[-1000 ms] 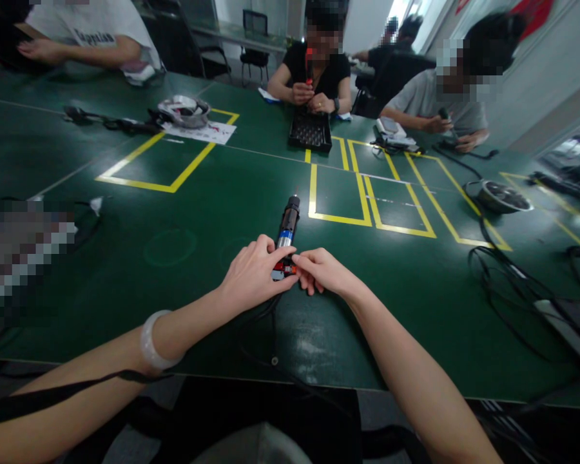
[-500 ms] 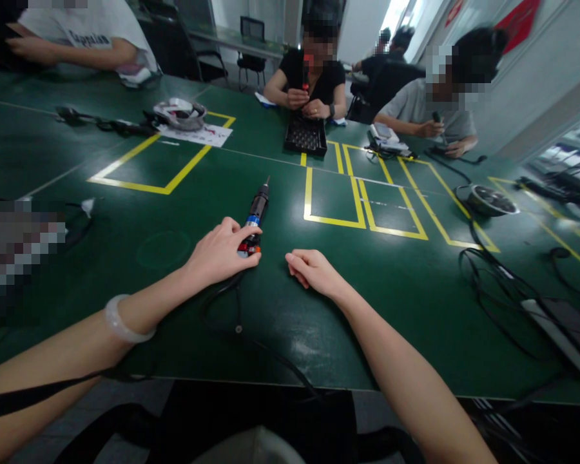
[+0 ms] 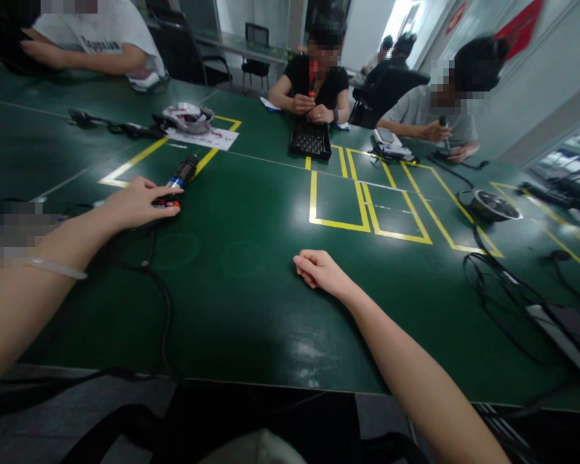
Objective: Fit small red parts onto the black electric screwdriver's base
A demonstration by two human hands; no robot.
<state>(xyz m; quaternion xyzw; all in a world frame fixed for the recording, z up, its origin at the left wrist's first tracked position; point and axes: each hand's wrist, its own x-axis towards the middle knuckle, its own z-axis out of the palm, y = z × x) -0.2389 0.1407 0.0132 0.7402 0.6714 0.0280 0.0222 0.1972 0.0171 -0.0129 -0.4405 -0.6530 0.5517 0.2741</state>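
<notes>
My left hand (image 3: 138,203) is stretched out to the left over the green table (image 3: 251,270), its fingers closed on the rear end of a black corded electric screwdriver (image 3: 178,179) with a blue band and red marks. The tool lies on the table by the corner of a yellow taped rectangle (image 3: 125,171). Its black cable (image 3: 160,283) trails back toward the table's near edge. My right hand (image 3: 321,270) rests on the table near the middle, fingers curled in, with nothing visible in it.
Across the table people sit working; one holds a red tool above a black tray (image 3: 310,138). A bowl on a paper sheet (image 3: 188,119) lies far left. More yellow taped boxes (image 3: 367,200), a round dish (image 3: 495,205) and tangled cables (image 3: 507,283) fill the right side.
My left hand has carried the screwdriver from the middle of the table far out to the left. My right hand let go of it and stayed near the middle.
</notes>
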